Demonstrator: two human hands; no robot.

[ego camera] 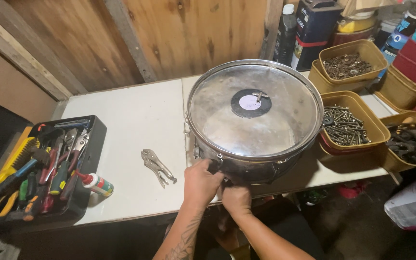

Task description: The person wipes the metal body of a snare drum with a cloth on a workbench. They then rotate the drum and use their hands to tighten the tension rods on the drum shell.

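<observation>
A metal snare drum [256,115] with a clear head, a dark round patch and a small key on top lies flat on the white table [131,120]. My left hand [201,183] presses its fingers against the drum's near side wall at a lug. My right hand [236,198] sits just below the shell's front edge, fingers curled on the hardware there; what they pinch is hidden. Locking pliers [157,166] lie on the table to the left of my hands.
A black tool tray [44,168] full of screwdrivers, pliers and a brush sits at the left, with a small glue bottle [96,183] beside it. Yellow tubs of screws and bolts [347,125] stand right of the drum. Bottles and cans line the back wall.
</observation>
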